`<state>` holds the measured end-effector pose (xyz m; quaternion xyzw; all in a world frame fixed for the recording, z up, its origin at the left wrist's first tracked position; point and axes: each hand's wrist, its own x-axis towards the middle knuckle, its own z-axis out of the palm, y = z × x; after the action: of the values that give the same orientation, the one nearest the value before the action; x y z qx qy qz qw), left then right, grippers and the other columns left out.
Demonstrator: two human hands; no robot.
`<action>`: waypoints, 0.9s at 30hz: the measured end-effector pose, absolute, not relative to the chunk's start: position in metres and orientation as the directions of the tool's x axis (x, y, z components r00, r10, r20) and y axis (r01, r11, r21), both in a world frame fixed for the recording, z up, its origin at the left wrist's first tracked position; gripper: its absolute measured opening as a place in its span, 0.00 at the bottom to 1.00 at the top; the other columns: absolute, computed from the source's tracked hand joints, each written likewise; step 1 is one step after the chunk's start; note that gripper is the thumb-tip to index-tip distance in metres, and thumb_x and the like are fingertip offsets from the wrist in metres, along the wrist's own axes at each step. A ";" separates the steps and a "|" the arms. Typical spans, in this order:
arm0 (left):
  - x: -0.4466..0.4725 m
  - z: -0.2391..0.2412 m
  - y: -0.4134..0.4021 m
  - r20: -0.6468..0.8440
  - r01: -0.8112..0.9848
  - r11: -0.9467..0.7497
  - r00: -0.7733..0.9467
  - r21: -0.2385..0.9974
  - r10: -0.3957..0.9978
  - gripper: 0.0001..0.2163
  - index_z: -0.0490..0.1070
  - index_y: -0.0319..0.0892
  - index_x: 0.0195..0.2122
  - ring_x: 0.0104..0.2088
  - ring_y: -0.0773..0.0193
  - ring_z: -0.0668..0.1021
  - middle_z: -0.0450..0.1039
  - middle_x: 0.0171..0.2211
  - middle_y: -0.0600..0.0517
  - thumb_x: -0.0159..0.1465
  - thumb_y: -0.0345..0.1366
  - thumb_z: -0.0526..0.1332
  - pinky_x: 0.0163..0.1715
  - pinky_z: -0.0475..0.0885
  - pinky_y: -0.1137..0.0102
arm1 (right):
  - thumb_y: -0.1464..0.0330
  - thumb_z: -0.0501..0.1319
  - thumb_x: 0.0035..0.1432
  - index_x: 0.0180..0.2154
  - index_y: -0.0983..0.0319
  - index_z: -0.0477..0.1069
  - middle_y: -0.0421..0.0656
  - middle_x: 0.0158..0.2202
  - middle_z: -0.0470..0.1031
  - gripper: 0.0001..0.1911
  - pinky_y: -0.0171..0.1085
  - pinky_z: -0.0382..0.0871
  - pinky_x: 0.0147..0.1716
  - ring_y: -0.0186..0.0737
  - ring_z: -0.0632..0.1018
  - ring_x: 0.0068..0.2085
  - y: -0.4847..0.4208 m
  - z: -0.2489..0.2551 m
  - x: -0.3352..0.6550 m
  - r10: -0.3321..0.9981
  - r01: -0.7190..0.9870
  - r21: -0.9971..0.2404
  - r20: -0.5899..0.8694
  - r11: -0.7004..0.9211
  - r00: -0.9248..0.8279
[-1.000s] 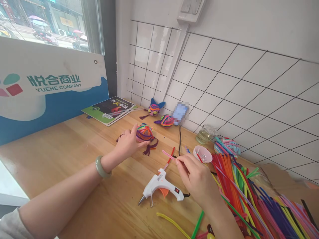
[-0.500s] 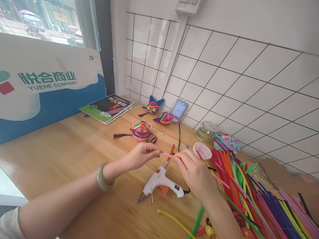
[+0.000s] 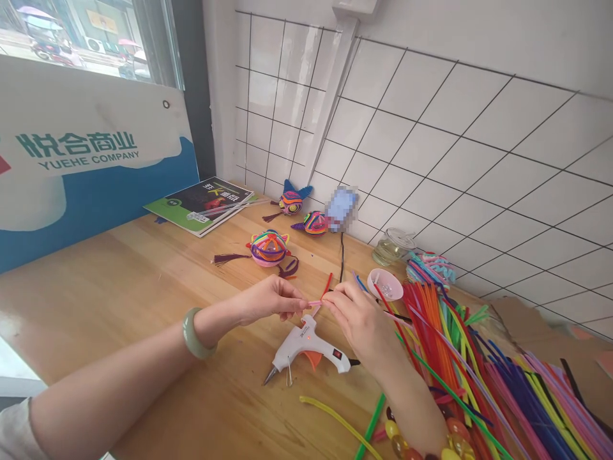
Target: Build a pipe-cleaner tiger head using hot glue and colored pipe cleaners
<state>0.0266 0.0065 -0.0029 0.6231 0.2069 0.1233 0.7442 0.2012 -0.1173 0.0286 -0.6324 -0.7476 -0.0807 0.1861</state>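
Between my two hands runs a short pink pipe cleaner. My left hand, with a pale green bangle on its wrist, pinches one end. The fingertips of my right hand are closed on the other end, close to the left ones. Directly below lies a white glue gun with an orange trigger, its nozzle pointing to the lower left. A red pipe cleaner shows just behind my fingers. Nearer to me, a yellow pipe cleaner and a green one lie on the wood.
Colourful pipe cleaners spread over the right side. Behind are a pink bowl, a glass jar, a phone and several striped ornaments, one a tasselled ball. A magazine lies by the signboard.
My hands have drawn closer together, so less of the pink pipe cleaner shows between them. The whole view has shifted slightly, and beads at my right wrist now show more.
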 end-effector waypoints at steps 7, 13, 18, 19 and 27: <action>0.026 0.000 0.016 -0.131 0.020 0.192 0.797 0.981 0.589 0.14 0.76 0.35 0.27 0.20 0.73 0.67 0.69 0.18 0.55 0.52 0.43 0.69 0.21 0.61 0.75 | 0.72 0.55 0.64 0.39 0.63 0.72 0.49 0.41 0.72 0.08 0.44 0.66 0.46 0.44 0.72 0.45 -0.116 0.034 0.197 0.795 0.957 -0.143 0.595 0.253 -0.122; 0.024 -0.003 0.028 -0.117 -0.107 0.266 0.700 0.958 0.704 0.15 0.74 0.35 0.31 0.19 0.74 0.68 0.71 0.21 0.54 0.52 0.44 0.69 0.21 0.60 0.76 | 0.66 0.54 0.64 0.35 0.61 0.71 0.44 0.34 0.76 0.09 0.38 0.67 0.37 0.40 0.76 0.35 -0.125 0.042 0.219 0.857 0.935 -0.351 0.497 0.053 0.138; 0.027 -0.006 0.027 -0.128 -0.124 0.285 0.680 0.950 0.722 0.15 0.72 0.36 0.31 0.18 0.74 0.68 0.70 0.19 0.55 0.52 0.44 0.69 0.20 0.59 0.77 | 0.62 0.51 0.63 0.40 0.59 0.73 0.46 0.33 0.78 0.14 0.39 0.67 0.35 0.44 0.78 0.34 -0.134 0.045 0.262 0.874 0.864 -0.333 0.178 -0.378 0.451; 0.027 -0.006 0.027 -0.128 -0.121 0.282 0.679 0.952 0.723 0.15 0.71 0.36 0.31 0.18 0.74 0.68 0.70 0.19 0.55 0.52 0.43 0.68 0.20 0.59 0.77 | 0.64 0.50 0.63 0.40 0.59 0.73 0.46 0.34 0.79 0.14 0.38 0.67 0.34 0.44 0.79 0.35 -0.135 0.044 0.268 0.878 0.858 -0.279 0.088 -0.432 0.471; 0.029 -0.012 0.024 -0.149 -0.111 0.304 0.684 0.946 0.714 0.12 0.71 0.36 0.32 0.19 0.74 0.68 0.71 0.20 0.55 0.55 0.41 0.67 0.21 0.60 0.77 | 0.71 0.57 0.53 0.35 0.62 0.74 0.53 0.35 0.80 0.09 0.39 0.64 0.31 0.51 0.80 0.37 -0.125 0.007 0.264 0.821 0.839 -0.025 -0.225 -0.544 0.526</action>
<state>0.0294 0.0242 -0.0121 0.5228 0.2883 0.2733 0.7543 0.2643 -0.1245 0.0068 -0.8723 -0.4755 0.1053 -0.0432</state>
